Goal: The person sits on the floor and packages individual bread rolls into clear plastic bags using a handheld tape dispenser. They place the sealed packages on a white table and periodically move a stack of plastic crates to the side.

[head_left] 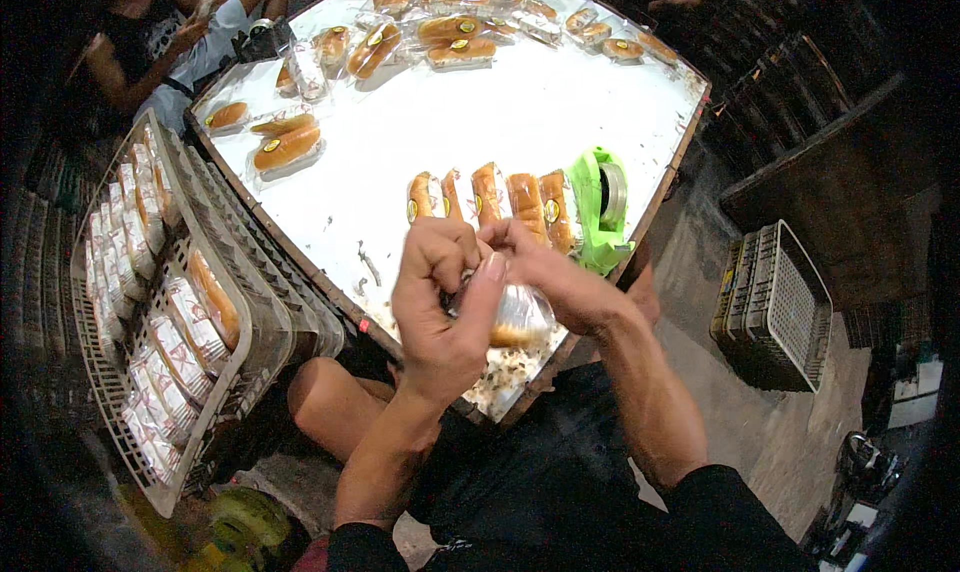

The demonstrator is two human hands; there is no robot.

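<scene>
Near the table's close corner, my left hand [440, 292] and my right hand [550, 272] meet over a bread roll in a clear plastic bag [522, 317]. Fingers of both are curled together at the bag's gathered top; the exact pinch is partly hidden. The bagged roll hangs just below my hands, its browned end toward me. Right behind them, several bagged rolls [487, 190] lie in a row. A bright green tape dispenser [600, 212] with a roll of tape stands at the row's right end.
More bagged rolls [457, 42] crowd the white table's [450, 117] far side. To my left, a plastic crate [215, 357] holds several packed rolls. Stacked crates [775, 302] stand on the floor at right. Another person [170, 52] sits at far left. Crumbs litter the near corner.
</scene>
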